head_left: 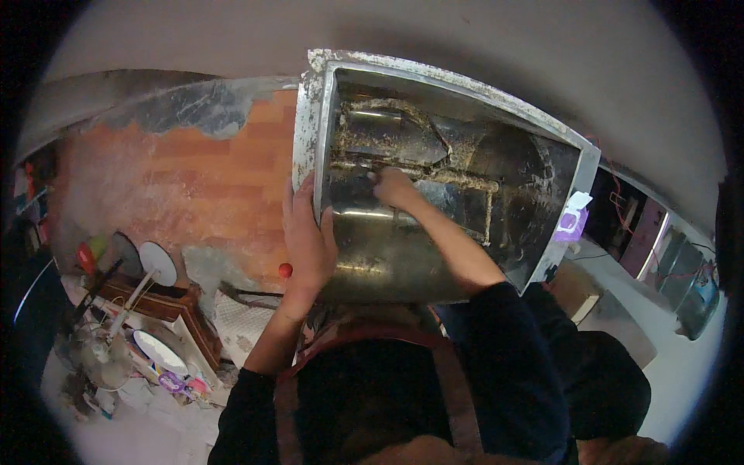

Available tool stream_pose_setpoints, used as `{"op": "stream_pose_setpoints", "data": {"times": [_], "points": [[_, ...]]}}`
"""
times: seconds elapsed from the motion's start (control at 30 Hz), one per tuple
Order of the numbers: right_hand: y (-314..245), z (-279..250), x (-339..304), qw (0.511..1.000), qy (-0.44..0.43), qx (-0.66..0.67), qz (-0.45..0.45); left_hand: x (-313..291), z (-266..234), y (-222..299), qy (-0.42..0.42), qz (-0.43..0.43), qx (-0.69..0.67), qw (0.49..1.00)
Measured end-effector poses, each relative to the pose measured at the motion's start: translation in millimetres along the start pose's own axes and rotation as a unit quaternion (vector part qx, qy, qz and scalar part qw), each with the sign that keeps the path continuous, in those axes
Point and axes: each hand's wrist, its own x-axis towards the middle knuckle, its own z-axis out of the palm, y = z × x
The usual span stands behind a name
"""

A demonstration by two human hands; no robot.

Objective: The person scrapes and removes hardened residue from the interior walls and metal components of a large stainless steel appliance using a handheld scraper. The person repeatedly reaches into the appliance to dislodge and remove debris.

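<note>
In front of me is a deep rectangular metal tank (364,279), its pale rim worn and flaking. Inside run crusted, scale-covered pipes (465,180), one of them bent to a point. My left hand (307,240) grips the tank's left rim, thumb on the inner side and fingers along the outside. Reaching down into the tank, my right hand (395,189) is closed beside the long straight pipe. A small dark bit shows at its fingertips, too little to name.
A purple-and-white packet (572,218) rests on the tank's right rim. A red ball-shaped knob (286,270) sits by my left wrist. Lower left is a cluttered wooden cabinet (198,322) with a white oval dish (160,352). A clear plastic container (688,283) stands far right.
</note>
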Motion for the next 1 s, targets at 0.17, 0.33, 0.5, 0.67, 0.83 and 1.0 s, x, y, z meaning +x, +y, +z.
{"op": "stream_pose_setpoints", "data": {"times": [0.17,0.33,0.5,0.67,0.83,1.0], "points": [[50,4,24,0.996,-0.027,0.02,-0.077,1,5,0,0.002,0.013,-0.005,1.0],[3,-10,36,0.995,-0.092,-0.007,-0.048,-1,-4,-2,0.017,0.01,0.005,1.0],[62,-7,112,0.957,-0.271,0.085,-0.064,-1,2,4,-0.02,-0.001,-0.012,1.0],[21,9,63,0.993,-0.075,0.05,-0.072,-1,-3,-6,0.013,0.012,-0.007,1.0],[0,24,55,0.992,-0.021,0.097,-0.083,0,1,-1,-0.017,0.018,-0.014,1.0],[-17,29,52,0.974,-0.004,0.226,0.018,0,1,-6,-0.02,0.014,-0.009,1.0]]}}
